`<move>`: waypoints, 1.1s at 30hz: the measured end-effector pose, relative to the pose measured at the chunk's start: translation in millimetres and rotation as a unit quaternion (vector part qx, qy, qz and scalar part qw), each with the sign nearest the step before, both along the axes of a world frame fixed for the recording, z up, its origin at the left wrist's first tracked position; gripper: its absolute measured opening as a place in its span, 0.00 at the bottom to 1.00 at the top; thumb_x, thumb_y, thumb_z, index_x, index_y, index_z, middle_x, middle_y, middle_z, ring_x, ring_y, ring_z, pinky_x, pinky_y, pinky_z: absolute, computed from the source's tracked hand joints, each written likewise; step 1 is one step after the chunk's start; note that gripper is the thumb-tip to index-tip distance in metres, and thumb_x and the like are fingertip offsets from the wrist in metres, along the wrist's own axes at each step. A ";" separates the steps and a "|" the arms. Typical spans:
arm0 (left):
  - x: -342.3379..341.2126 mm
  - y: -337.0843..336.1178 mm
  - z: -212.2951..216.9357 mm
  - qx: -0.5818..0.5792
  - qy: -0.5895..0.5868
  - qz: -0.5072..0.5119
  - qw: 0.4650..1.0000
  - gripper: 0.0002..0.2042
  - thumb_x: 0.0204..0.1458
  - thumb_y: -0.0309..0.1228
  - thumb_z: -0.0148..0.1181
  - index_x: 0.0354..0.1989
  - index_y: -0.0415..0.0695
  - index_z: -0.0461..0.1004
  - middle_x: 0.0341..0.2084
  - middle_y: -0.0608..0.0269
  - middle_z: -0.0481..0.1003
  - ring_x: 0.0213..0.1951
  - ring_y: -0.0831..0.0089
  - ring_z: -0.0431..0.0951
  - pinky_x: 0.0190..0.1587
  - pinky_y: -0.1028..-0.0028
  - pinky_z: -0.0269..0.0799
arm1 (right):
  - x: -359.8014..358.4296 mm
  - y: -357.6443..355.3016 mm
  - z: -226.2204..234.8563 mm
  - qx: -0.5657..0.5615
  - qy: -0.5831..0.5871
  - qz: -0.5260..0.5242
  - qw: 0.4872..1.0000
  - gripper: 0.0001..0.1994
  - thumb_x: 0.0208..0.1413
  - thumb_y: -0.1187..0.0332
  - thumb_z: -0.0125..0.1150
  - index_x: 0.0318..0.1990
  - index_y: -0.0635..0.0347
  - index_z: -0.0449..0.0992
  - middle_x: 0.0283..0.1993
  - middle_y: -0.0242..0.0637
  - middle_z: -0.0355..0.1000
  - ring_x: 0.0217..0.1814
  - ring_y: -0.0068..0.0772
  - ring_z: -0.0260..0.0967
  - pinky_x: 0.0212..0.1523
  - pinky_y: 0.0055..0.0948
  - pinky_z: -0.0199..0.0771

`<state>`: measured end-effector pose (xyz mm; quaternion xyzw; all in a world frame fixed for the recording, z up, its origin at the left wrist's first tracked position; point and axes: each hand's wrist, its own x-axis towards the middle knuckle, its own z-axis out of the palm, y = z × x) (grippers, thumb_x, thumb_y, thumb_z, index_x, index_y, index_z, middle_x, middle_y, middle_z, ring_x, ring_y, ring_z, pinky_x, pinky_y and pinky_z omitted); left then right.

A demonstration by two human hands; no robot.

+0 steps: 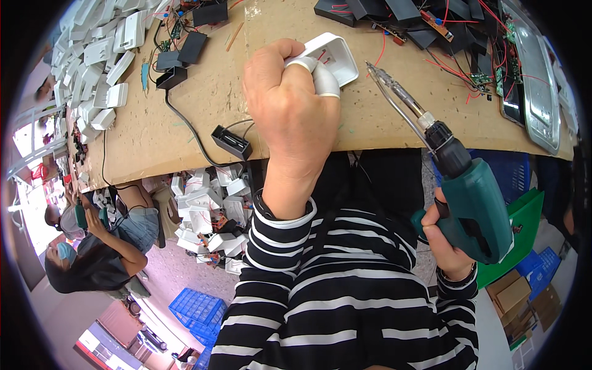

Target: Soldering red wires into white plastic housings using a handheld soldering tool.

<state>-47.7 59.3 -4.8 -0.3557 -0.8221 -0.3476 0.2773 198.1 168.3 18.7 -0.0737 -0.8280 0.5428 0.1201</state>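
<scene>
My left hand (287, 105), with white finger covers on some fingers, is closed round a small white plastic housing (343, 54) above the table. The housing's open side shows a bit of red wire inside. In my right hand (447, 243) I grip a green pistol-shaped soldering gun (478, 200) by its handle. Its metal tip and thin side tube point up and left, a short gap to the right of the housing. Just left of my left wrist, a small black open box (232, 143) with thin cables lies near the table's edge.
White housings (98, 52) are heaped at the far left of the brown table (203, 111). Black boxes (370, 7), red wires and circuit boards crowd the far right, beside a clear tray (542, 105). More white parts (206, 209) lie below the edge. A co-worker (117, 240) sits left.
</scene>
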 end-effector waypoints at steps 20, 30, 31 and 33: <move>0.2 0.6 -2.0 0.005 0.002 -0.004 1.000 0.04 0.28 0.18 0.56 0.17 0.33 0.70 0.30 0.56 0.70 0.32 0.61 0.68 0.36 0.67 0.63 | -36.2 -8.3 -10.3 -0.145 0.040 -0.019 0.988 0.28 0.42 0.83 0.53 0.55 0.70 0.58 0.52 0.53 0.63 0.36 0.31 0.69 0.36 0.27 0.71; -0.5 0.2 -2.6 0.003 0.002 -0.005 1.000 0.05 0.28 0.19 0.56 0.15 0.34 0.67 0.30 0.54 0.70 0.33 0.60 0.68 0.37 0.66 0.63 | -48.2 -10.2 -12.6 -0.166 0.055 -0.042 0.984 0.29 0.43 0.84 0.53 0.56 0.69 0.56 0.51 0.53 0.63 0.35 0.31 0.68 0.35 0.27 0.71; -0.6 0.1 -2.3 0.004 0.003 -0.009 1.000 0.05 0.28 0.19 0.56 0.16 0.34 0.67 0.30 0.54 0.70 0.33 0.60 0.68 0.37 0.66 0.63 | -48.7 -9.9 -12.8 -0.165 0.054 -0.041 0.984 0.29 0.43 0.84 0.53 0.56 0.69 0.56 0.51 0.53 0.63 0.35 0.31 0.68 0.35 0.27 0.71; -0.5 -0.2 -2.3 0.006 0.004 -0.012 1.000 0.05 0.28 0.19 0.56 0.16 0.34 0.68 0.30 0.54 0.70 0.33 0.60 0.68 0.37 0.66 0.63 | -49.6 -9.7 -13.9 -0.155 0.057 -0.039 0.985 0.28 0.43 0.84 0.53 0.56 0.69 0.57 0.51 0.53 0.64 0.35 0.31 0.68 0.35 0.27 0.71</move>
